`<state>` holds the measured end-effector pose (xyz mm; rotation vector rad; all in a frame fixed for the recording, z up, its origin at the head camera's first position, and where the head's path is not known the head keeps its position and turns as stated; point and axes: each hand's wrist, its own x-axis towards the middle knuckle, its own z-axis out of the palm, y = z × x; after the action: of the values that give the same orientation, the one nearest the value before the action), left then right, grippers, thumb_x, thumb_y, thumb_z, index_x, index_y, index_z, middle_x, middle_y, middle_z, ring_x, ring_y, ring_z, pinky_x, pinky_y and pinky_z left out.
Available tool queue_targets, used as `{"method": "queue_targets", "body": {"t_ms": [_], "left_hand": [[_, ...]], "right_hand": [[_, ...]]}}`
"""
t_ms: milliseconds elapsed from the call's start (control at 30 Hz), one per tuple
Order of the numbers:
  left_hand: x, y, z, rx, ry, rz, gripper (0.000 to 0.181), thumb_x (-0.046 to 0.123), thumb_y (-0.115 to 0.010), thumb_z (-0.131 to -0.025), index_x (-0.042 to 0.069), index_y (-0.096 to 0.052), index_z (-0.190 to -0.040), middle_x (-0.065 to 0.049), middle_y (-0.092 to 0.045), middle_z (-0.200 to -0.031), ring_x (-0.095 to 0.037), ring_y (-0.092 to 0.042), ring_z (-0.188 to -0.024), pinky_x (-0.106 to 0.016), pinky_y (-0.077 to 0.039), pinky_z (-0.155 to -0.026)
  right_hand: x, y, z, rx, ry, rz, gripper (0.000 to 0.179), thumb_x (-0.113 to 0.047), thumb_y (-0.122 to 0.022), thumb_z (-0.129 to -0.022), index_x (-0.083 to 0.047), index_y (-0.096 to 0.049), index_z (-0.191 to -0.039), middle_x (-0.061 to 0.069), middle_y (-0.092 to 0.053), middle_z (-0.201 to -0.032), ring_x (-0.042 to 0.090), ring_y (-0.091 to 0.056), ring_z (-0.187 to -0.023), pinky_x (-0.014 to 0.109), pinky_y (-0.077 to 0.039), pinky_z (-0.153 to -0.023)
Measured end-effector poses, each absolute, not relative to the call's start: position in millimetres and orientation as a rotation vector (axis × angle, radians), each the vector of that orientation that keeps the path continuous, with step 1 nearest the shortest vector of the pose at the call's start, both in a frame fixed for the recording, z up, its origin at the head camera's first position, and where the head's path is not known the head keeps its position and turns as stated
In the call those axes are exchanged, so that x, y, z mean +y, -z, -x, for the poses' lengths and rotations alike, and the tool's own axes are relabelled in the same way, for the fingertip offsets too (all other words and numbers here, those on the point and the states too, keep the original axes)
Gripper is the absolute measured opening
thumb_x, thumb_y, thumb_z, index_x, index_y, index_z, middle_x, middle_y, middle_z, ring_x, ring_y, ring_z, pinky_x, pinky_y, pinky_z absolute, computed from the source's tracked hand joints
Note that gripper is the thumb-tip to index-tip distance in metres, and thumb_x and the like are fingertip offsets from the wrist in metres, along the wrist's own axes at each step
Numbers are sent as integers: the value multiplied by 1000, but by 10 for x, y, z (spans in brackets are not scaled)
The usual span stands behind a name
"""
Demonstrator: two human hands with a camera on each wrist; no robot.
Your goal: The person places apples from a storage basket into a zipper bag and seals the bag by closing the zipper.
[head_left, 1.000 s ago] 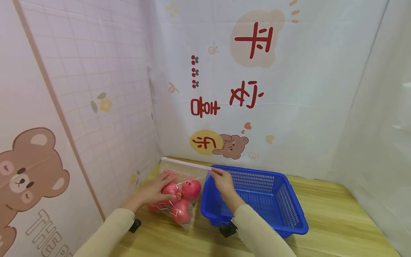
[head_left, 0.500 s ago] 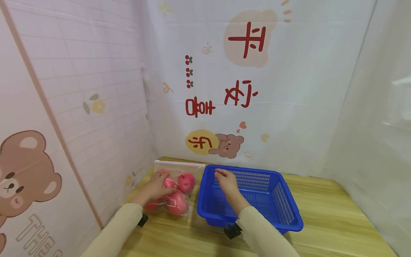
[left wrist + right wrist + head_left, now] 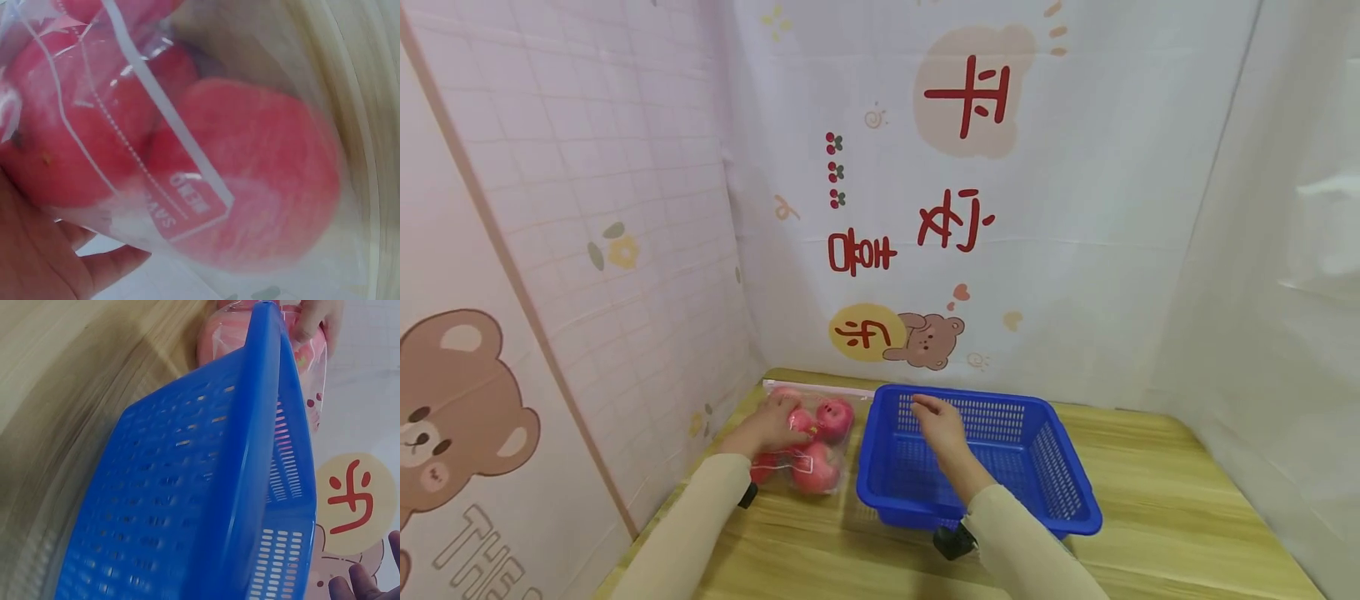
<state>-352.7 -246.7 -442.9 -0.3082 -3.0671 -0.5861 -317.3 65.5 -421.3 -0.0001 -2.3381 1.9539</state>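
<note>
A clear zip-top bag of red apples (image 3: 815, 469) lies on the wooden table, left of the blue basket. My left hand (image 3: 767, 423) lies over the bag from its left side, fingers and thumb spread round an apple inside. In the left wrist view, part of that hand (image 3: 37, 256) is at the lower left, beside the apples (image 3: 250, 175); some fingers are hidden. My right hand (image 3: 942, 423) hovers over the blue basket (image 3: 868, 492), fingers loosely bent and holding nothing. Its fingertips (image 3: 359, 584) show at the lower right of the right wrist view.
The blue basket has slotted walls and stands close to the bag's right side. Behind it hangs a white printed cloth (image 3: 1075, 208), with another patterned cloth (image 3: 647, 167) along the left. Wooden tabletop (image 3: 1165, 492) shows to the right of the basket.
My right hand has let go of the bag's zip edge and moved over the basket. The bag's raised top has come down, and the apples lie flatter under my left hand.
</note>
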Motion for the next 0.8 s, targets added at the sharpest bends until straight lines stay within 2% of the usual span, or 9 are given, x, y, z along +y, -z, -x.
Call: {"method": "queue_targets", "body": {"t_ms": [200, 300, 400, 600, 700, 800], "left_hand": [[-2474, 4439, 3530, -3083, 518, 248, 72, 55, -71, -82, 10, -51, -135, -28, -34, -149, -49, -28, -138, -69, -28, -104], [-2451, 4392, 3505, -3061, 515, 220, 76, 59, -66, -86, 9, -49, -140, -27, -34, -151, -49, -27, -140, -70, -23, -106], [-2380, 4314, 3493, -3033, 448, 228, 82, 61, -61, -89, 5, -45, -147, -28, -36, -151, -49, -27, -141, -69, -23, -107], [-2122, 4141, 3461, -2993, 269, 284, 79, 63, -53, -92, 6, -48, -146, -26, -45, -145, -45, -35, -138, -66, -27, -107], [-1964, 4074, 3414, -2966, 278, 303, 77, 63, -55, -91, 8, -49, -146, -24, -45, -146, -43, -35, -138, -68, -22, -108], [-1806, 4052, 3368, -2961, 347, 314, 76, 60, -56, -93, 9, -45, -148, -25, -37, -152, -44, -26, -143, -70, -12, -110]], "right_hand": [[722, 4162, 3139, -2391, -1893, 4, 35, -18, -55, -101, -4, -62, -133, 18, -55, -139, 38, -47, -131, 55, -40, -104], [798, 4142, 3142, -2432, -1823, 22, 36, -20, -55, -101, -5, -62, -134, 20, -49, -145, 40, -40, -136, 57, -37, -106], [893, 4124, 3151, -2483, -1736, 45, 38, -22, -55, -101, -7, -61, -134, 21, -44, -149, 41, -35, -140, 57, -34, -108], [1104, 4095, 3137, -2583, -1496, 13, 40, -25, -55, -100, -7, -60, -136, 21, -51, -143, 39, -50, -126, 58, -40, -101], [1215, 4093, 3115, -2627, -1293, -64, 41, -24, -55, -100, -6, -60, -136, 21, -53, -140, 39, -51, -125, 60, -39, -102], [1335, 4097, 3085, -2659, -1048, -124, 41, -24, -57, -99, -6, -60, -136, 24, -52, -140, 44, -47, -129, 67, -30, -105]]}}
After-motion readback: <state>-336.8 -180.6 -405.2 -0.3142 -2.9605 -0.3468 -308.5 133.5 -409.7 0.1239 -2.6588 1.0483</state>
